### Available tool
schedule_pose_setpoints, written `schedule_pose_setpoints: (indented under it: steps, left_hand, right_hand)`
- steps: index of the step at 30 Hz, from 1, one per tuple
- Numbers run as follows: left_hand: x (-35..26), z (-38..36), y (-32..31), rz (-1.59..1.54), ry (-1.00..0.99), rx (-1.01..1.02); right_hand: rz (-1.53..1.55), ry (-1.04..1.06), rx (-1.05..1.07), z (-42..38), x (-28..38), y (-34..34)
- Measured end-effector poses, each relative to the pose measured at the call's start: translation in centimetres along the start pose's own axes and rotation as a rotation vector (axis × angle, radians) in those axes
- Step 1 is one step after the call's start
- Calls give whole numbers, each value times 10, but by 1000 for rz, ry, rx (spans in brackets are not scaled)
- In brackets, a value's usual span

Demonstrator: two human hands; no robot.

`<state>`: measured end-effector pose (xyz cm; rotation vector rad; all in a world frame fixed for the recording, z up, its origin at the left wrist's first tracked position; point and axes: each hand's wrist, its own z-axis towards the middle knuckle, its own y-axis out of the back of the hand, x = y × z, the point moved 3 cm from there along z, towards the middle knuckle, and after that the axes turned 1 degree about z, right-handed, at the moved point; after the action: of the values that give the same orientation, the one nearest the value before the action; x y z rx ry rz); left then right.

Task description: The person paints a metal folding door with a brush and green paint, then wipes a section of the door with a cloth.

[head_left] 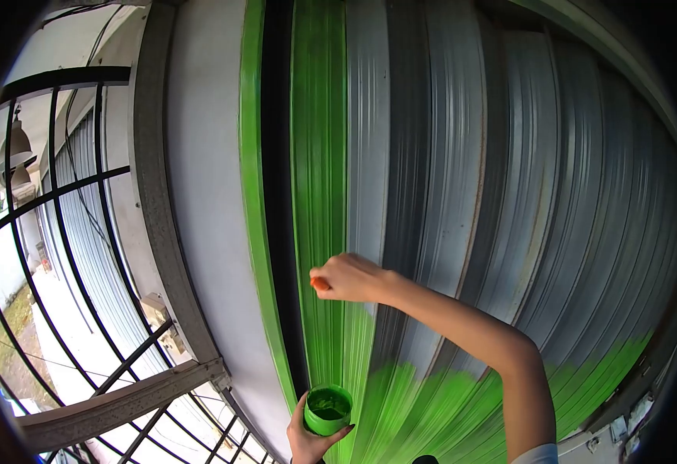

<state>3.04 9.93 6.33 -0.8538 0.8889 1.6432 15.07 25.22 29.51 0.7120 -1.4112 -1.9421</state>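
The brush handle [320, 284], orange at its tip, sits in the right hand [354, 278], fingers curled tight round it against the ribbed shutter [462, 193], at the edge of the green paint [319, 155]. Below, the left hand [307, 437] cups a small green paint pot [328, 410]. Long strokes along each rib, from a lightly loaded brush, should help prevent drips.

At nine o'clock we see a black iron grille [68, 224] fronting a pale walkway [60, 309], two hanging lamps [18, 147] at ten, and a grey pillar [207, 193] nearer centre.
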Motion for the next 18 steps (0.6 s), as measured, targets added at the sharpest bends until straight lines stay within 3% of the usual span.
schedule_pose_setpoints:
  steps: [5, 8, 14, 17, 18]
  left_hand:
    - [6, -15, 9, -1, -16, 19]
    - [1, -18, 11, 9, -25, 16]
    - [3, -30, 11, 25, -29, 41]
    - [-11, -32, 13, 13, -20, 63]
    - [-13, -33, 15, 9, -18, 71]
  right_hand:
    - [-189, 5, 181, 26, -26, -50]
    - [-328, -7, 287, 47, -34, -37]
    - [-771, 191, 36, 84, 7, 45]
    - [-907, 276, -171, 88, 10, 34]
    - [-959, 268, -152, 84, 4, 16]
